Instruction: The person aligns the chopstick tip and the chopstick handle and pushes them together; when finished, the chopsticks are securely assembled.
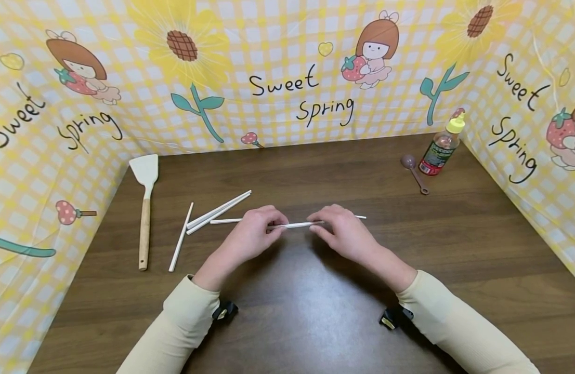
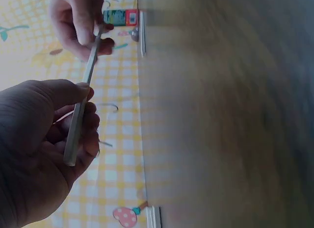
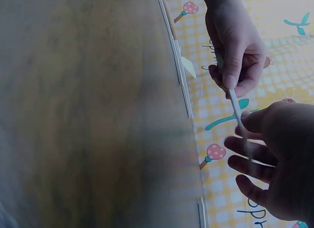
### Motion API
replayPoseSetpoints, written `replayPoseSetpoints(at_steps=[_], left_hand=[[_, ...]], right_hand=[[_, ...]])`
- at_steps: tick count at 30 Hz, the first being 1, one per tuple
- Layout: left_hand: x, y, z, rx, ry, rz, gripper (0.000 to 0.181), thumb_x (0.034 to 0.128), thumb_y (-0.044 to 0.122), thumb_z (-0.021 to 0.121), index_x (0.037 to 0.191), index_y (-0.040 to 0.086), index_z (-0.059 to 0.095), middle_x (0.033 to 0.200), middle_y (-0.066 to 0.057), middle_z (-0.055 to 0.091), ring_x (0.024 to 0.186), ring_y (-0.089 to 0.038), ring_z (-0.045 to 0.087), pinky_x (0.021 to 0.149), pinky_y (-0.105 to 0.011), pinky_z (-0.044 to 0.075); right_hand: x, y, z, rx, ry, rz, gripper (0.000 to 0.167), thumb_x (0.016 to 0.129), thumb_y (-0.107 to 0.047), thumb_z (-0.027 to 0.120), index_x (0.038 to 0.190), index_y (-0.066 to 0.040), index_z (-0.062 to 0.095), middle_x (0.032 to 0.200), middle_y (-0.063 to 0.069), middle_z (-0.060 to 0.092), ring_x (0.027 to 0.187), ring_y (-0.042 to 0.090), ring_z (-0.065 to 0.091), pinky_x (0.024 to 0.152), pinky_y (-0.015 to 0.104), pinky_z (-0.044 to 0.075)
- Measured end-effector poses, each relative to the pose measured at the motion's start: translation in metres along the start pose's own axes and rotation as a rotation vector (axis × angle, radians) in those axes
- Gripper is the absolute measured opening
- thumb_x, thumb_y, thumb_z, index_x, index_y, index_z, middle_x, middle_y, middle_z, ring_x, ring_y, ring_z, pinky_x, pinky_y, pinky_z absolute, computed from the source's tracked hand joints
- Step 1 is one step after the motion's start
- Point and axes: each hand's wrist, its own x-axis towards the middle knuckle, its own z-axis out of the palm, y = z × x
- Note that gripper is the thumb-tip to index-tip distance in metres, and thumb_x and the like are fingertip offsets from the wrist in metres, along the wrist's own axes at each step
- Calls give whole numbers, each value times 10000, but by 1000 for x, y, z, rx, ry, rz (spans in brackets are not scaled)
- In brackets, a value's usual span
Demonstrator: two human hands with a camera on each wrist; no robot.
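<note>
My left hand (image 1: pixel 256 228) grips a slim white chopstick (image 1: pixel 297 225) between thumb and fingers, its squared thick end by the palm in the left wrist view. The other end reaches my right hand (image 1: pixel 345 231), which pinches it between thumb and forefinger; in the right wrist view the remaining fingers are spread. The chopstick is held above the table, roughly level across the head view. Behind the hands, a white stick's left part (image 1: pixel 225 221) and a right tip (image 1: pixel 361 216) show on the table; the hands hide what lies between.
Left of the hands lie two white chopsticks (image 1: pixel 217 212) side by side and a single one (image 1: pixel 181 238). A white spatula (image 1: pixel 145 208) with a wooden handle is farther left. At the back right, a brown spoon (image 1: pixel 415 174) lies beside a yellow-capped squeeze bottle (image 1: pixel 439 148). Patterned cloth (image 1: pixel 278 119) walls the table (image 1: pixel 315 322).
</note>
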Motion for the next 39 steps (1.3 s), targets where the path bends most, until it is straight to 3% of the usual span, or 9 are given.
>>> replayPoseSetpoints(at_steps=[5,12,20,25,33,39], left_hand=[[-1,-10,-5,27,23,-73,56,882,27,759,903,73,736,845,14,638,765,-154,592,718,-332,511],[-2,-23,-12,86,40,-163,38,923,107,752,940,73,746,894,-11,671,821,-187,622,774,-381,512],[-4,-30,-20,168,49,-305,42,936,159,747,952,121,753,901,-9,672,782,-213,595,728,-394,488],[-6,-39,-25,190,64,-350,44,934,138,740,952,99,751,928,-35,690,817,-239,618,760,-425,491],[-11,-57,-32,197,140,-428,53,921,111,740,943,65,754,934,-76,633,845,-285,608,758,-450,487],[-14,-67,-40,214,121,-506,71,929,99,720,967,46,748,886,-91,597,817,-302,595,733,-450,477]], right_hand=[[1,3,-2,28,61,48,196,933,-139,743,1114,-68,722,1146,57,661,1090,255,585,958,430,462],[1,4,-2,32,124,67,165,933,-118,734,1089,-70,710,1149,50,639,1108,260,558,950,411,455],[1,6,-3,23,108,82,168,943,-118,724,1098,-56,713,1128,57,645,1094,264,560,950,427,452],[1,7,-3,18,105,80,164,942,-111,721,1097,-58,713,1118,54,647,1087,262,566,956,426,449],[1,7,-2,22,98,87,152,938,-106,720,1084,-64,715,1119,45,647,1098,254,571,960,417,452],[0,7,-2,29,83,101,141,943,-111,717,1078,-70,718,1126,37,640,1094,243,576,953,418,467]])
